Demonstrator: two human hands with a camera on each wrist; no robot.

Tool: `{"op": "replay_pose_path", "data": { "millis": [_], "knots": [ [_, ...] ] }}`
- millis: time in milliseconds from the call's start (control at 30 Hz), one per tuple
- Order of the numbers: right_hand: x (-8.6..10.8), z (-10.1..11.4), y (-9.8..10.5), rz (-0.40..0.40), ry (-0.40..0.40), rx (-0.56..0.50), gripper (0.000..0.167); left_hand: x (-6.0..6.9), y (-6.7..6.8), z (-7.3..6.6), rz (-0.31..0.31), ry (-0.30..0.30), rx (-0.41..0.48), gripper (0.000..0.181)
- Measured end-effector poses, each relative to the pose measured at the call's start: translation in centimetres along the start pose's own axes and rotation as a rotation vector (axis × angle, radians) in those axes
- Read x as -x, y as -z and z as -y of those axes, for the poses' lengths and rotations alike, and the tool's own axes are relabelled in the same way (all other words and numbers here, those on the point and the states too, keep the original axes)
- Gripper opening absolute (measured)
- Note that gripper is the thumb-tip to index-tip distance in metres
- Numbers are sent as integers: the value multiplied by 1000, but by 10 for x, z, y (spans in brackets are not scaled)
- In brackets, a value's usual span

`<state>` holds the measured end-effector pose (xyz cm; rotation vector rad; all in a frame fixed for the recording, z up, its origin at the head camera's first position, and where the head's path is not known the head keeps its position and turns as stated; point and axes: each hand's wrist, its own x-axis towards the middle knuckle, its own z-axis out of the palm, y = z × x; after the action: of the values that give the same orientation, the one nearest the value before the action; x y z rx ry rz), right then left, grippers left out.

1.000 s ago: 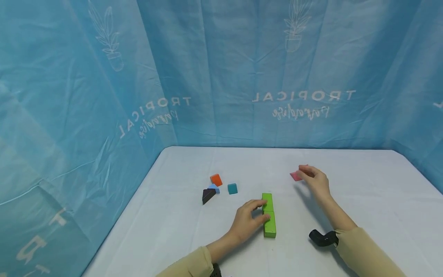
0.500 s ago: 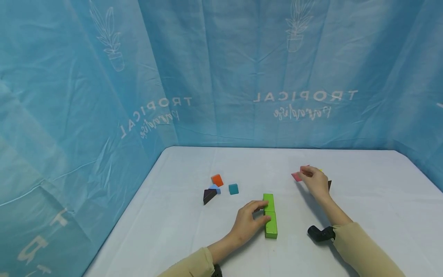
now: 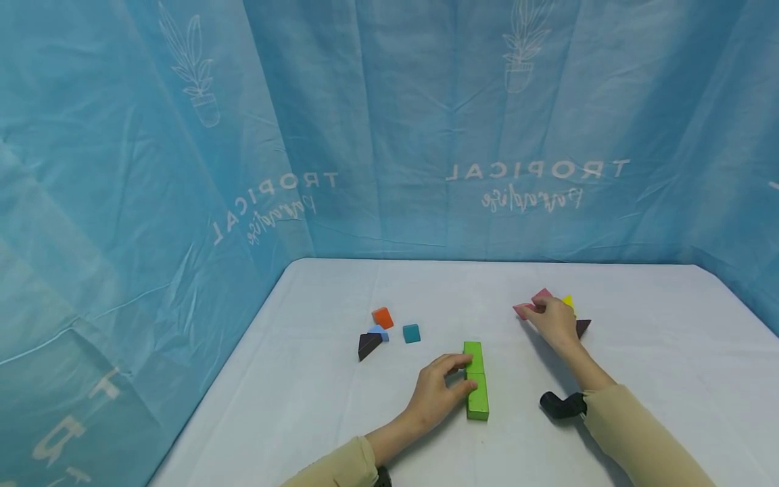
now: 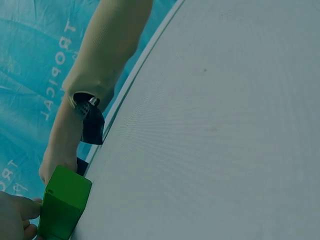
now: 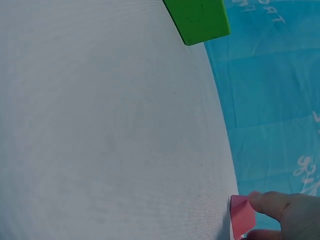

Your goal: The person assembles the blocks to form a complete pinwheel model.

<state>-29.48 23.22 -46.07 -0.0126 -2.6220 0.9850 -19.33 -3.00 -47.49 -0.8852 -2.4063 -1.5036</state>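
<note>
Two green blocks lie end to end on the white table, a far one (image 3: 473,350) and a near one (image 3: 477,403). At their left side is my left hand (image 3: 431,391), its thumb touching the near block and its fingertips touching the far one. The left wrist view shows the thumb against a green block (image 4: 65,192). My right hand (image 3: 556,325) is at the back right, thumb and fingers curled at a pink block (image 3: 521,311). The right wrist view shows them pinching a pink block (image 5: 242,219). Just behind them lies another pink block (image 3: 542,295).
Beside the right hand lie a yellow block (image 3: 569,302) and a dark brown block (image 3: 583,327), both partly hidden. To the left are an orange block (image 3: 383,317), a light blue block (image 3: 380,332), a black triangular block (image 3: 369,343) and a teal cube (image 3: 411,333). A blue curtain (image 3: 414,216) hangs behind the table.
The right hand's fingers have drawn back from the rear pink block toward the front one, uncovering the rear block, the yellow block and the dark brown block. The left hand stays at the green blocks.
</note>
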Motion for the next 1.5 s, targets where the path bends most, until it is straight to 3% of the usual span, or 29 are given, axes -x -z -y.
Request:
{"op": "replay_pose_path", "data": {
  "millis": [133, 400, 633, 833, 1200, 1500],
  "knots": [
    [-1, -4, -3, 0, -14, 6, 39, 0, 0, 1, -7, -14, -12, 39],
    [0, -7, -8, -17, 6, 9, 36, 0, -1, 0, -8, 27, -8, 40],
    [-2, -7, -12, -34, -1, 51, 46, 0, -1, -1, -6, 29, -8, 40],
    [-1, -7, -14, -20, -2, 36, 43, 0, -1, -1, -7, 29, -10, 40],
    [2, -7, -18, -12, 150, -52, 34, 1, -1, -1, 1, 35, -7, 40],
    [3, -7, -19, -1, 74, -128, 33, 0, 0, -1, -3, 14, -9, 39]
  ]
}}
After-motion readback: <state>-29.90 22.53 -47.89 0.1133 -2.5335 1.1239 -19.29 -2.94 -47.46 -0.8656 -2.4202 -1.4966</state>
